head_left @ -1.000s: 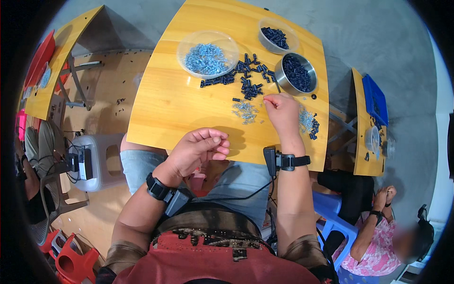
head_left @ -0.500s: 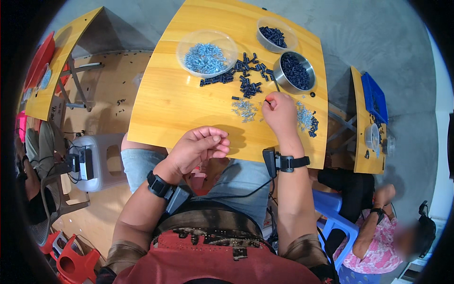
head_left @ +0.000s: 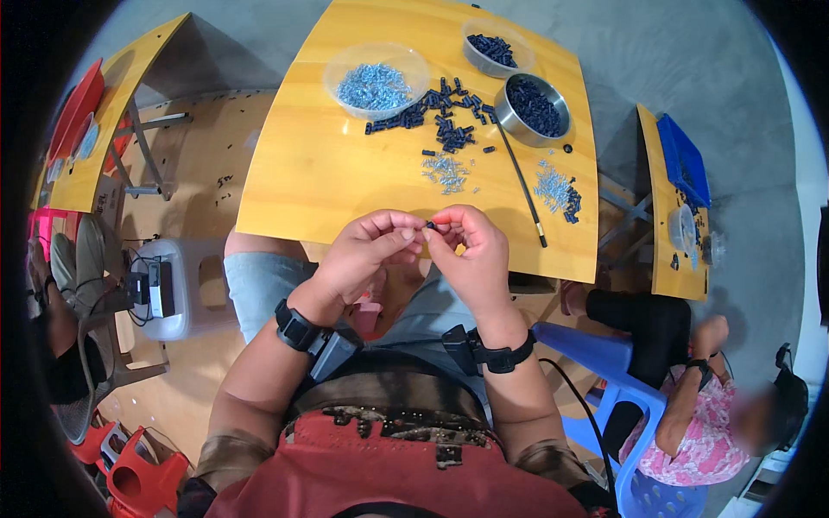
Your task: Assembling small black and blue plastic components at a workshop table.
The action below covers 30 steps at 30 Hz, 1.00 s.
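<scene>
My left hand [head_left: 370,254] and my right hand [head_left: 466,248] meet just in front of the near edge of a yellow wooden table [head_left: 328,164]. Their fingertips pinch a tiny dark part [head_left: 431,226] between them. Both wrists carry black bands. Beyond the hands lies a small heap of silver screws [head_left: 446,171]. Farther back sits a scatter of small black parts [head_left: 440,108].
A clear bowl of silver screws [head_left: 374,80], a clear bowl of black parts [head_left: 496,47] and a metal bowl of black parts [head_left: 535,104] stand at the table's far side. A thin black rod [head_left: 519,184] lies at right. Another person sits on a blue chair [head_left: 604,388] at lower right.
My right hand has drawn back from the screw heap on the table to my left hand. Both hands now meet at the table's near edge, pinching a small dark part.
</scene>
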Tool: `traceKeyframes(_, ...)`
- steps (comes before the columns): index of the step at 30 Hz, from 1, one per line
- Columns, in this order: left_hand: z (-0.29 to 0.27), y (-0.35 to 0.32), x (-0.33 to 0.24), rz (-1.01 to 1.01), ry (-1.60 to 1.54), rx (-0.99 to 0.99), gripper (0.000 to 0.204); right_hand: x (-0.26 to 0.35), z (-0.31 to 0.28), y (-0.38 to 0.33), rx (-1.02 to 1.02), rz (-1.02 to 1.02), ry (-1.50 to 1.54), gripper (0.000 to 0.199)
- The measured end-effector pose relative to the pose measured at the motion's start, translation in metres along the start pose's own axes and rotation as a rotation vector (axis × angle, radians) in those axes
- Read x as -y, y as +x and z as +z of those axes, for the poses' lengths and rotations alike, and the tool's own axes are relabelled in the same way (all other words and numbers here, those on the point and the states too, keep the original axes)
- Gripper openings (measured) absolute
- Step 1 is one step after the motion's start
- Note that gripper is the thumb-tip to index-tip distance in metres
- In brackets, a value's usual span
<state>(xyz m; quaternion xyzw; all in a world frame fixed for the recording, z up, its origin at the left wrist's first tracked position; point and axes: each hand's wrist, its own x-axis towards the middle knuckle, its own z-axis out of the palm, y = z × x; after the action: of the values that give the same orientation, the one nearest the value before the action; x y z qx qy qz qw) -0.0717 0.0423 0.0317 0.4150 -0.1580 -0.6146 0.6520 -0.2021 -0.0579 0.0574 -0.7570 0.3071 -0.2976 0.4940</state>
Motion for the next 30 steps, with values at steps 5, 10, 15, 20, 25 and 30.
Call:
traceKeyframes(5,0.004,-0.009,0.009,0.015,-0.103,0.008,0.015,0.017,0.004,-0.012,0.002,-0.132,-0.154,0.017)
traceKeyframes(10,0.000,-0.015,0.011,0.014,-0.103,-0.006,0.014,0.018,0.006,-0.019,0.052,-0.202,-0.226,0.017)
traceKeyframes(15,-0.003,-0.021,0.007,0.002,-0.038,-0.016,0.014,0.024,0.005,-0.024,0.124,-0.191,-0.141,0.020)
traceKeyframes(20,-0.004,-0.026,0.008,-0.011,-0.014,-0.001,0.015,0.022,0.006,-0.028,0.127,-0.214,-0.155,0.021)
traceKeyframes(25,0.001,-0.029,0.009,-0.004,0.006,-0.031,0.016,0.026,0.007,-0.031,0.113,-0.216,-0.203,0.021)
traceKeyframes(30,0.004,-0.032,0.008,-0.014,-0.004,-0.040,0.017,0.021,0.009,-0.033,0.054,-0.202,-0.203,0.022)
